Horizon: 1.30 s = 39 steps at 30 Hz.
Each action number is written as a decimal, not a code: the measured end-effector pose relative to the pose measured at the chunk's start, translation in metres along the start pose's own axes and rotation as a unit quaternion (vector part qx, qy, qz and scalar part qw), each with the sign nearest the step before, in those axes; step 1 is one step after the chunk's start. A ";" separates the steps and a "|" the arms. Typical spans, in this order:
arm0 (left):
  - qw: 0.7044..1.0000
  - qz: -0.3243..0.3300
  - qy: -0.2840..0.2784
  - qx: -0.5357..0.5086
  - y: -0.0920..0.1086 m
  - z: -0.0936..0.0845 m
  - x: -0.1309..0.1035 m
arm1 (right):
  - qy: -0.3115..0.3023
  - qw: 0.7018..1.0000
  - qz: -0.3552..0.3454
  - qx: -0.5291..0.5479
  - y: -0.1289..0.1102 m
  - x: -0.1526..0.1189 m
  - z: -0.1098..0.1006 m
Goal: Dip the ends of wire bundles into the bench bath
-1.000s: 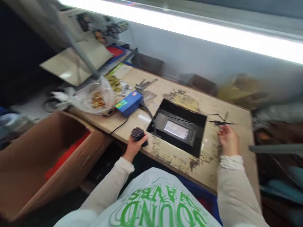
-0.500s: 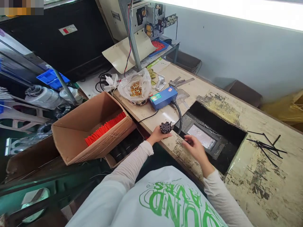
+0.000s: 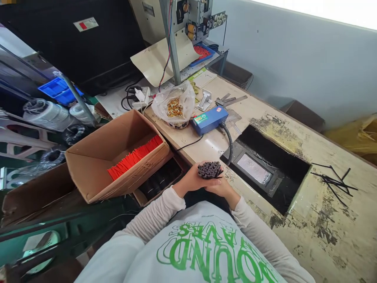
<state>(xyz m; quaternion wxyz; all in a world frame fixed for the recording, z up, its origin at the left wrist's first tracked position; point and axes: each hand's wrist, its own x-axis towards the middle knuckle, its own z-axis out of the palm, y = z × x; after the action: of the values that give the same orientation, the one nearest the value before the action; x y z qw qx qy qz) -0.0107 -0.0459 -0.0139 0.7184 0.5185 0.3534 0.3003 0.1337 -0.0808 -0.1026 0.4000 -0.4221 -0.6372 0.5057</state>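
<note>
A tight bundle of thin black wires (image 3: 208,169), cut ends facing up, stands in front of my body near the bench edge. My left hand (image 3: 190,180) is closed round it, thumb across its near side. Just below that thumb, my right hand (image 3: 223,188) is closed against the lower part of the same bundle; its fingertips are hidden. To the right of both hands, a metal-framed rectangular plate (image 3: 255,168) with a shiny silvery surface lies in a dark recess of the bench.
A blue box-shaped device (image 3: 209,120) with a black hose sits behind the hands, beside a plastic bag (image 3: 187,100) of small gold-coloured parts. Left stands a cardboard box (image 3: 88,169) holding red strips. Several loose black pieces (image 3: 335,181) lie right on the worn bench (image 3: 300,243).
My right hand has moved left from beside the recess to the bundle and closed on it. The bundle has come slightly nearer my body, still in my left hand. The camera view has shifted slightly.
</note>
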 end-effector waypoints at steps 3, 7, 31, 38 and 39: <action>0.998 0.020 0.041 0.039 0.002 -0.008 -0.011 | 0.001 1.000 -0.011 0.001 -0.005 0.007 0.013; 0.994 0.041 0.073 0.072 0.000 -0.019 -0.023 | -0.024 1.000 -0.008 0.001 -0.015 0.017 0.030; 0.944 0.090 0.226 0.223 -0.015 -0.053 -0.066 | -0.137 0.970 0.109 0.167 -0.016 0.019 0.098; 0.937 0.070 0.257 0.228 -0.020 -0.043 -0.070 | -0.211 0.933 0.152 0.248 -0.016 0.010 0.093; 0.944 0.066 0.248 0.206 -0.020 -0.043 -0.072 | -0.215 0.924 0.158 0.275 -0.016 0.008 0.093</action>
<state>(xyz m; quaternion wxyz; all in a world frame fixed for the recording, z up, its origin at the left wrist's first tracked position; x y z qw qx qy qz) -0.0860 -0.0860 -0.0278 0.4642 0.5868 0.5389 0.3869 0.0417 -0.1042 -0.1020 0.2685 -0.2721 -0.4688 0.7963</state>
